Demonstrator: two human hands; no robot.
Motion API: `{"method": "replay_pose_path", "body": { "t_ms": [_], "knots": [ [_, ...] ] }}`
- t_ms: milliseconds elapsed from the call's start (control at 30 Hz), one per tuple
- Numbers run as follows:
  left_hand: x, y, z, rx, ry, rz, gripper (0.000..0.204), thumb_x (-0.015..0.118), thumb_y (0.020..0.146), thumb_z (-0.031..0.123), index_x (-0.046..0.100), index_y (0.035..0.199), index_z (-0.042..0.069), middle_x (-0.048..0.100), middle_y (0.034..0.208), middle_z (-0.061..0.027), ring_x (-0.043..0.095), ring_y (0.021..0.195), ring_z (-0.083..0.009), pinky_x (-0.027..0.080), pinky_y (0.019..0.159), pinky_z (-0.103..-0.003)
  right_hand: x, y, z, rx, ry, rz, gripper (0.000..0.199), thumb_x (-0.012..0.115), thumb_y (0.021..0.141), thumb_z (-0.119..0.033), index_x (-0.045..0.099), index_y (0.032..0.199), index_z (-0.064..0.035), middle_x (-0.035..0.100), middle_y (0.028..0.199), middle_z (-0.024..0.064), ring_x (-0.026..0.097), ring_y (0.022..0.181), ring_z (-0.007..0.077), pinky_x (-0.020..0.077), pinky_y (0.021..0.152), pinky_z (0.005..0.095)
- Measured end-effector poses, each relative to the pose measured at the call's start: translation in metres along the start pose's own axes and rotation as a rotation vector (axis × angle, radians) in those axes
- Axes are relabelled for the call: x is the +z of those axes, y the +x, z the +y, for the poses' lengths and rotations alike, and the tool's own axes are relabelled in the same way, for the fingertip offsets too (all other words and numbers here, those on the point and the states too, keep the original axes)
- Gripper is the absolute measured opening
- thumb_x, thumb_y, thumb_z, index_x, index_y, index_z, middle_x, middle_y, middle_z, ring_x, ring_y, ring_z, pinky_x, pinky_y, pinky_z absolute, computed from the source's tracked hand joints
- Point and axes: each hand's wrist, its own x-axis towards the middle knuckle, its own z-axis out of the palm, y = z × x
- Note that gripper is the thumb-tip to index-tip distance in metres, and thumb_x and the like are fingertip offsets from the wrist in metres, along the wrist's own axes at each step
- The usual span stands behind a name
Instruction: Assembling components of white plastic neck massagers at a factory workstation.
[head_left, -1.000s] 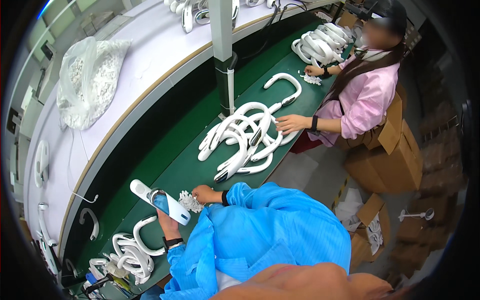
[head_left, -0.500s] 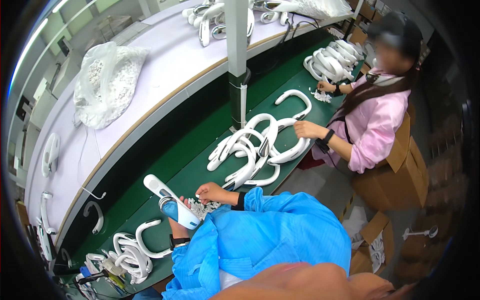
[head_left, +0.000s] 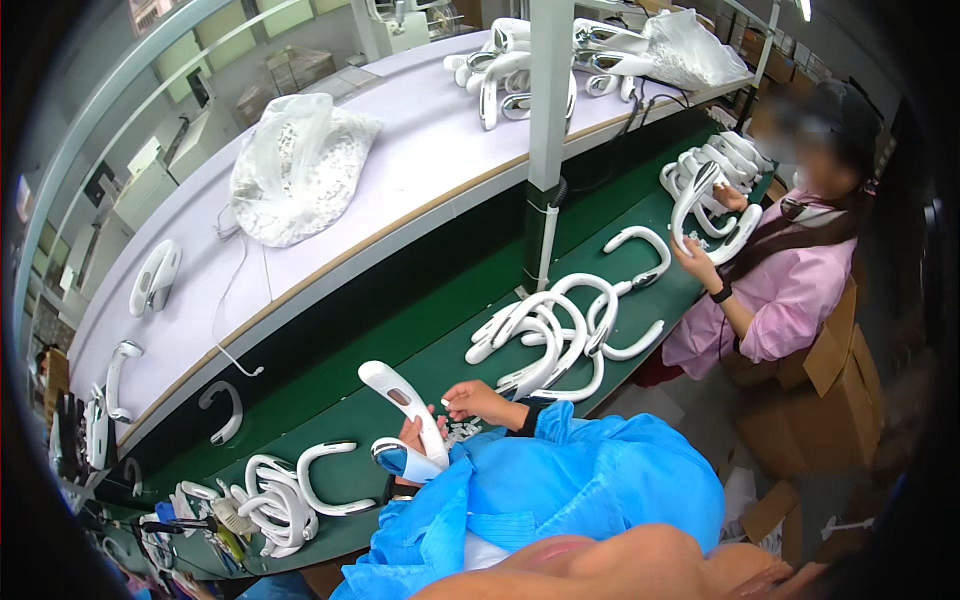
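Over the green bench, a stiff curved device in hand

The curved device was tilted above the bench; it looked light, rigid and smooth enough to slip, its shiny trim perhaps easily scratched, so its broad arm seemed the safest hold; the left hand was partly curled around it; the right hand, fingertips nearly together, pinched a tiny white piece, probably easily dropped.

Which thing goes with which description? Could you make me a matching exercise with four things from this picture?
1. Wearer's left hand
2. Wearer's right hand
3. Co-worker's sleeve
4. Lower bench

A. Green
B. Has a small white piece at its fingertips
C. Pink
D. Holds a large curved white piece

Pairs: 1-D, 2-B, 3-C, 4-A
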Motion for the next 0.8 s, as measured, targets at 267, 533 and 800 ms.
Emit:
{"method": "replay_pose_path", "body": {
  "t_ms": [267, 533, 800],
  "knots": [
    [0.002, 0.004, 0.007, -0.071, 0.031, -0.006, 0.032, 0.042, 0.095, 0.021, 0.04, 0.122, 0.003, 0.057, 0.107, -0.0119, 0.058, 0.082, -0.0216, 0.051, 0.069, -0.033, -0.012, -0.019, -0.052, -0.241, -0.073, 0.15, 0.017, 0.059, 0.085, -0.009, 0.059, 0.099, 0.0011, 0.063, 0.078, 0.0077, 0.061, 0.063, 0.0135, 0.0515, 0.058, 0.025],
    [-0.038, 0.02, 0.008, -0.06, 0.066, -0.01, 0.033, 0.045, 0.094, 0.024, 0.043, 0.118, 0.001, 0.057, 0.101, -0.0134, 0.058, 0.08, -0.0224, 0.052, 0.069, -0.035, -0.187, -0.138, -0.395, -1.393, -0.114, 0.88, 0.047, 0.054, 0.078, -0.001, 0.043, 0.124, 0.0044, 0.058, 0.072, 0.0083, 0.053, 0.053, 0.0132, 0.045, 0.046, 0.0246],
    [-0.018, 0.054, 0.015, -0.079, 0.11, 0.025, 0.034, 0.053, 0.088, 0.024, 0.049, 0.108, -0.002, 0.057, 0.085, -0.0144, 0.058, 0.074, -0.0243, 0.052, 0.068, -0.036, -0.316, -0.229, -0.584, -1.215, 0.109, 1.302, 0.078, 0.055, 0.075, 0.005, 0.018, 0.142, -0.0089, 0.059, 0.076, 0.0116, 0.057, 0.056, 0.0179, 0.0471, 0.046, 0.0275]
  ]
}}
